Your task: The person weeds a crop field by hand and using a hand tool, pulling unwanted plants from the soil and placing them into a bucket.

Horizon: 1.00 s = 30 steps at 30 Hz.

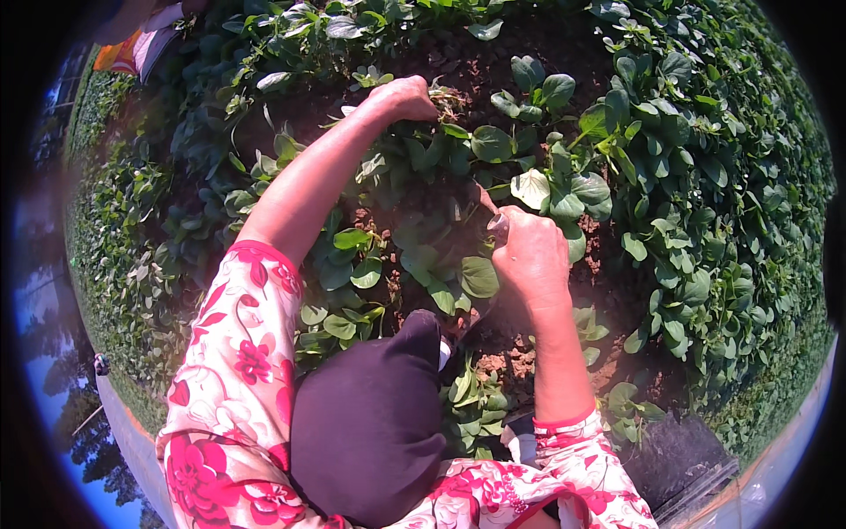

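My left hand (407, 95) reaches far forward into a bed of low leafy green plants (493, 145) and closes on a small clump of weeds or roots (451, 99) at the soil. My right hand (530, 254) is nearer, fist closed around the handle of a small tool (490, 210) whose thin end points up and away over the leaves. Both arms wear short sleeves in a red and white flower print (236, 388). A dark-clad knee (370, 423) sits between my arms.
Reddish-brown soil (507, 66) shows between the plants. Dense green foliage (723, 176) fills the right and far sides. A dark flat object (683, 458) lies at the lower right. Orange and white cloth (141, 44) shows at the upper left.
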Tool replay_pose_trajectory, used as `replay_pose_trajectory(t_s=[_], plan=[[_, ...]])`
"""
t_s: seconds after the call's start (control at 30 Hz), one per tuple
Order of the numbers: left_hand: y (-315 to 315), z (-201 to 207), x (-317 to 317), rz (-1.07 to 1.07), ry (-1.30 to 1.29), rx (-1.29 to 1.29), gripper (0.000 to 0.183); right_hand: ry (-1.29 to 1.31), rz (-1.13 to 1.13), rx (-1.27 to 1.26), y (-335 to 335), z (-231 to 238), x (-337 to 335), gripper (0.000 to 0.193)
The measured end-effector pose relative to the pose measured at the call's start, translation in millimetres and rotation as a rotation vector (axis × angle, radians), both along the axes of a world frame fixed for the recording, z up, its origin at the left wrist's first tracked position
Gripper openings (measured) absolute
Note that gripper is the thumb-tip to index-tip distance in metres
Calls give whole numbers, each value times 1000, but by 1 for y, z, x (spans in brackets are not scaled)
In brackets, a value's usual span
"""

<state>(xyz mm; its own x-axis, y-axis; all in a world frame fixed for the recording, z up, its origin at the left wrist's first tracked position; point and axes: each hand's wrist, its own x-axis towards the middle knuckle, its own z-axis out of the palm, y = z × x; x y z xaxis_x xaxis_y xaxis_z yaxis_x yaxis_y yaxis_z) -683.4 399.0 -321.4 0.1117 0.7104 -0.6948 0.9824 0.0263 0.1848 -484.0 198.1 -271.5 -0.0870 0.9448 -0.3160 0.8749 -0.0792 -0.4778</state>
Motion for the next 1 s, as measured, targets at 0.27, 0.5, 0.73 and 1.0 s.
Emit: replay_pose_trajectory(t_s=[0.27,0.5,0.73,1.0], plan=[[-4,0,-2,-97,-15,13,39,171,-99,160,21,-47,-14,29],[-3,-11,-7,-35,62,-32,43,240,-132,136,26,-51,-19,23],[-14,-21,-4,24,151,82,32,184,-152,31,29,-43,-35,21],[-8,-21,-19,56,36,122,27,211,-243,-23,37,-58,-55,20]])
